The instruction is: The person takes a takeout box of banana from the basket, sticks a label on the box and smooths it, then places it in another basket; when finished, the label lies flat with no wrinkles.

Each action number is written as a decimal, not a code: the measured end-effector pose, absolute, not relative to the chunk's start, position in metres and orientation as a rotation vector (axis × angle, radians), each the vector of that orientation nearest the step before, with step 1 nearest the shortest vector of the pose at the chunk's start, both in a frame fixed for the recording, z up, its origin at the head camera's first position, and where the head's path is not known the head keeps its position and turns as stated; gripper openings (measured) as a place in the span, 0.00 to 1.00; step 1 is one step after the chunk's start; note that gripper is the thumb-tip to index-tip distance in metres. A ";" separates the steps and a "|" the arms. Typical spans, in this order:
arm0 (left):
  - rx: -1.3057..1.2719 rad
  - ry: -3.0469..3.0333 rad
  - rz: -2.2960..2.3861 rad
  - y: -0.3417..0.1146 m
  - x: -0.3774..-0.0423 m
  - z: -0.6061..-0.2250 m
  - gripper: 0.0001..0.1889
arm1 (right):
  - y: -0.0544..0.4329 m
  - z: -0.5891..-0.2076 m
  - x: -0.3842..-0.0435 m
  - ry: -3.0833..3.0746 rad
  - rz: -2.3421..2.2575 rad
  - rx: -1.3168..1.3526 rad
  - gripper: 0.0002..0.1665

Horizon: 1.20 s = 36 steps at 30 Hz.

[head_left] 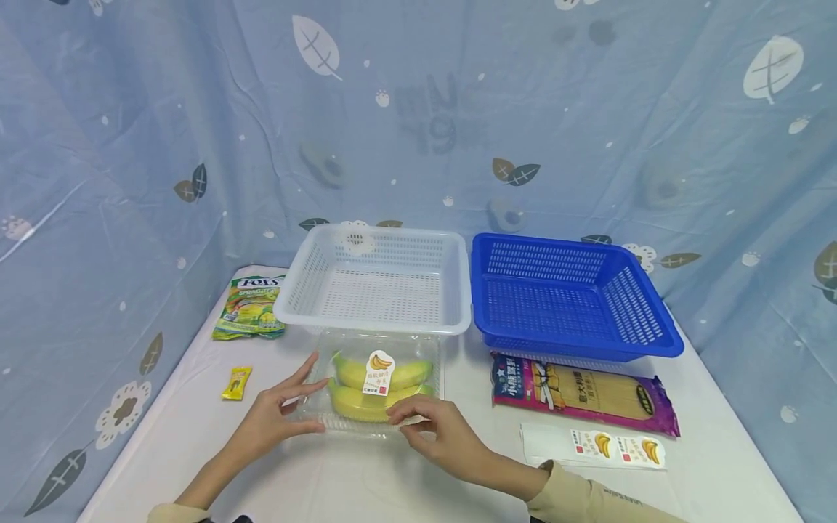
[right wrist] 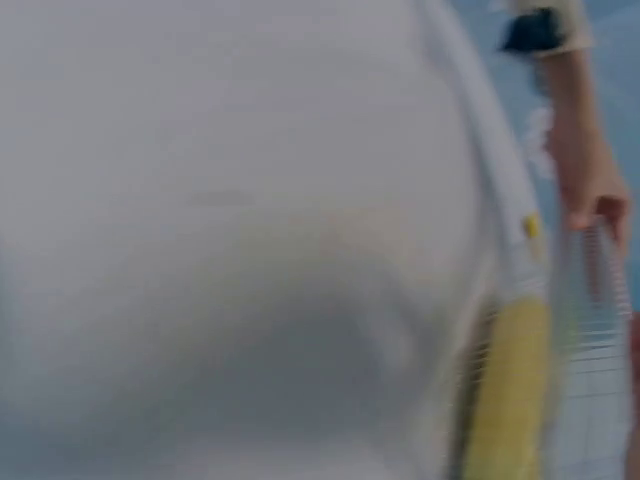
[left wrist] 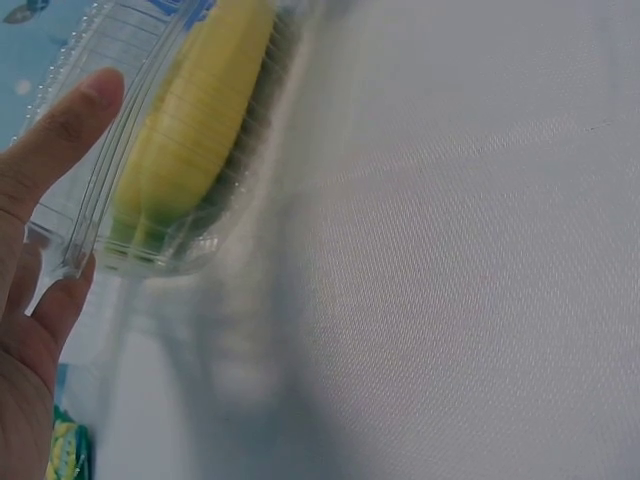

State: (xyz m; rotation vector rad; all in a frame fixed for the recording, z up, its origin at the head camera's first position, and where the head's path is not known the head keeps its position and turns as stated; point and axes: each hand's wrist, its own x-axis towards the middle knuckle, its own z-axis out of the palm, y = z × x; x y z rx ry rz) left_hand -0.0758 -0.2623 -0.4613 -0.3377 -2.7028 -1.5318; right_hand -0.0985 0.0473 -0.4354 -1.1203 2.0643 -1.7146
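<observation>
A clear plastic box (head_left: 386, 341) with yellow bananas (head_left: 362, 404) inside lies in front of the white basket. On its lid is a white banana sticker (head_left: 378, 373). My left hand (head_left: 271, 421) grips the box's left end; in the left wrist view the thumb (left wrist: 75, 125) lies along the clear wall with the other fingers on the opposite side. At the front right edge, my right hand (head_left: 441, 436) pinches the box with thumb and curled fingers. The right wrist view is blurred and shows only a sliver of this hand, beside the bananas (right wrist: 508, 390).
Behind the box stand a white basket (head_left: 281, 309) and a blue basket (head_left: 582, 349). A spaghetti packet (head_left: 582, 392) and a strip of banana stickers (head_left: 556, 444) lie at right. At left are a green candy bag (head_left: 251, 309) and a small yellow wrapped candy (head_left: 237, 383).
</observation>
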 end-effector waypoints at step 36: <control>-0.434 -2.735 -1.606 -0.269 -0.076 -0.455 0.31 | 0.029 -0.485 -0.090 2.572 -1.886 -0.519 0.47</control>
